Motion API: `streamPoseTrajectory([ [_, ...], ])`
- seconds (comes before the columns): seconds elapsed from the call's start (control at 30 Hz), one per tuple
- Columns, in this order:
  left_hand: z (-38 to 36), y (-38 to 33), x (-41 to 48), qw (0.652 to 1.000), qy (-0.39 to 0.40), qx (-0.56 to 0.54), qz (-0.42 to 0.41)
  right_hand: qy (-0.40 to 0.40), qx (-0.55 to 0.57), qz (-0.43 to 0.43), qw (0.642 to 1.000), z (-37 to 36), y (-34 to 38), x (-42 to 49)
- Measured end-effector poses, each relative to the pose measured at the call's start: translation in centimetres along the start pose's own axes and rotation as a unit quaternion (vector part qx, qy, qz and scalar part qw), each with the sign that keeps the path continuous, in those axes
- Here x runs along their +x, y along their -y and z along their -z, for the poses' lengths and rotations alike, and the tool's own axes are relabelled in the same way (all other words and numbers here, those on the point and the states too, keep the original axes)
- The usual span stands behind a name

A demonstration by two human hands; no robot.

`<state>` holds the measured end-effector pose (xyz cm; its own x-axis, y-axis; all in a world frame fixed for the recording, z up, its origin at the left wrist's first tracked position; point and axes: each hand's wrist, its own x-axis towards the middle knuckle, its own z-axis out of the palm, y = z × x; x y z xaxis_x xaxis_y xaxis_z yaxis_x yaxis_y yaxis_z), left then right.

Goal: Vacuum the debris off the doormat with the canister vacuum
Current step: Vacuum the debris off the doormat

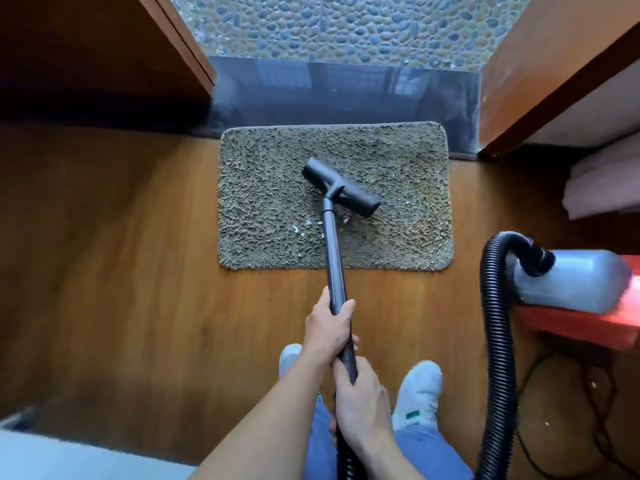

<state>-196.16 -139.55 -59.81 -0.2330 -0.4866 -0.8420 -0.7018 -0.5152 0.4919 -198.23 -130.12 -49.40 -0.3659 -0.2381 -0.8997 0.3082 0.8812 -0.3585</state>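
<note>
A shaggy grey-green doormat (398, 161) lies on the wooden floor in front of a doorway. The black floor nozzle (341, 192) of the vacuum rests near the mat's middle, turned at an angle. Small white bits of debris (304, 227) lie on the mat just left of the wand (334, 251). My left hand (329, 329) grips the wand higher up, and my right hand (360, 407) grips it below, closer to me. The red and grey canister (575, 289) stands at the right, its ribbed black hose (497, 341) arching down to the floor.
A dark stone threshold (343, 91) and a pebbled floor (346, 26) lie beyond the mat. Wooden door frames stand left (180, 39) and right (540, 74). My feet in white shoes (419, 393) stand behind the wand. A thin black cord (602, 424) trails on the floor at the right.
</note>
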Motion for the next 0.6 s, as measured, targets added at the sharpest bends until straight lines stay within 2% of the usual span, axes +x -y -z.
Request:
streamPoseTrajectory([
  [0.13,-1.6,1.1,-1.0,0.994,-0.056,-0.097,0.014,0.042,-0.05,0.031,0.997,2.7,-1.4,0.6],
  [0.27,-5.6,1.8,-2.0,0.981,-0.084,-0.173,0.04,0.08,-0.149,0.053,0.984,6.7,-3.7,2.2],
  [0.6,-17.9,1.1,-2.9,0.928,-0.127,-0.339,0.081,0.097,-0.323,0.105,0.936,17.7,-8.4,6.4],
])
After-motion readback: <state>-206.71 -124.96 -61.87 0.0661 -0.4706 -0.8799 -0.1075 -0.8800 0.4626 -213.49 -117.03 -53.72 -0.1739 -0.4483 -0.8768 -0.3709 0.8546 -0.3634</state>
